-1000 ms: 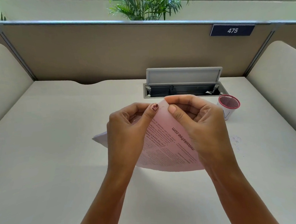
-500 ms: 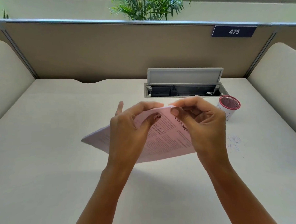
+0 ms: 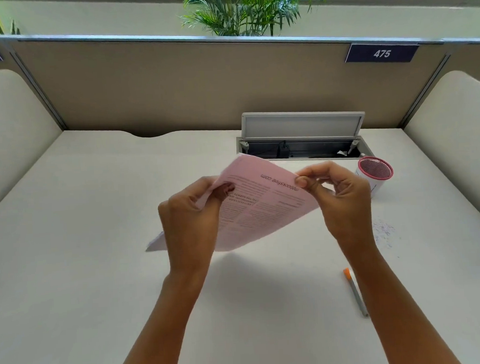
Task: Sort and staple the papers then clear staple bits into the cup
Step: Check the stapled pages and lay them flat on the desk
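While the left hand and right hand each pinched the pink papers held up between them, the cup and staple bits lay nearer the right hand.

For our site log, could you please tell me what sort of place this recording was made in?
Probably an open-plan office cubicle: a fabric partition with a numbered plate reading 475, and a desk with an open cable hatch.
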`<state>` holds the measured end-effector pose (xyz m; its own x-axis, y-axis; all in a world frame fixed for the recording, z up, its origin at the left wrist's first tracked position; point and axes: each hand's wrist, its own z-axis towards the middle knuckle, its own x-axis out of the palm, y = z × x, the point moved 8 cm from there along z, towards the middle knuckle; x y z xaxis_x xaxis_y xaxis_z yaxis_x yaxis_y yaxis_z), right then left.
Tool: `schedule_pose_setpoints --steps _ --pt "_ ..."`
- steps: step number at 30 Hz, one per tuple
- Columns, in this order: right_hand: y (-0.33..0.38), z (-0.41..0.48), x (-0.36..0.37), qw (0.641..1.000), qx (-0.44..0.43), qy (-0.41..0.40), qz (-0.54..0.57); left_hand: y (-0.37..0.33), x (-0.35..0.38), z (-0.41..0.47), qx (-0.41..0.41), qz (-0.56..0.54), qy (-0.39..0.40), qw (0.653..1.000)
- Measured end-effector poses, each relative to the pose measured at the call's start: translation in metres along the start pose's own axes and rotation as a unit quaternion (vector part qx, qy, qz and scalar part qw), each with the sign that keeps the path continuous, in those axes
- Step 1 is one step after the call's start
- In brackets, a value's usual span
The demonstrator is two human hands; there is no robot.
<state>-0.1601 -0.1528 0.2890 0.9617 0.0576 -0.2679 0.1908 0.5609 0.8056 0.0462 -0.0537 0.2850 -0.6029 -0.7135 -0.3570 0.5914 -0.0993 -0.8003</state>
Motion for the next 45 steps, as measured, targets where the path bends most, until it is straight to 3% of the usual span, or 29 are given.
schedule_pose_setpoints --steps 4,7,13,17,27,35,40,43,45 --pt "-0.025 -0.001 -0.004 0.998 0.041 0.04 -0.025 0.015 -0.005 0.004 -0.044 -0.023 -0.01 0.999" --pt "-0.039 -0.004 -0.01 0.998 0.056 0.019 -0.028 0.021 -0.006 0.006 -0.058 -0.038 -0.014 0.997" --pt "-0.062 -0.022 0.004 0.968 0.187 -0.015 0.164 0.032 0.0 0.005 -0.113 -0.134 -0.004 0.984" --pt "-0.074 -0.035 0.022 0.953 0.226 0.018 0.201 0.034 0.006 0.006 -0.148 -0.238 -0.004 0.96" --pt "-0.085 -0.052 0.039 0.967 0.191 -0.069 0.152 0.063 0.015 -0.002 -0.117 -0.176 -0.027 0.977" --pt "-0.12 -0.076 0.063 0.964 0.251 -0.04 0.085 0.096 0.039 -0.02 -0.162 -0.164 -0.014 0.973" --pt "-0.098 -0.066 0.049 0.976 0.187 -0.111 0.015 0.085 0.047 -0.022 -0.127 -0.166 -0.031 0.977" --pt "-0.083 -0.063 0.047 0.975 0.155 -0.16 -0.012 0.072 0.067 -0.028 -0.075 -0.103 0.021 0.992" --pt "-0.074 -0.063 0.051 0.976 0.132 -0.173 -0.02 0.061 0.087 -0.033 -0.072 -0.133 0.096 0.984"
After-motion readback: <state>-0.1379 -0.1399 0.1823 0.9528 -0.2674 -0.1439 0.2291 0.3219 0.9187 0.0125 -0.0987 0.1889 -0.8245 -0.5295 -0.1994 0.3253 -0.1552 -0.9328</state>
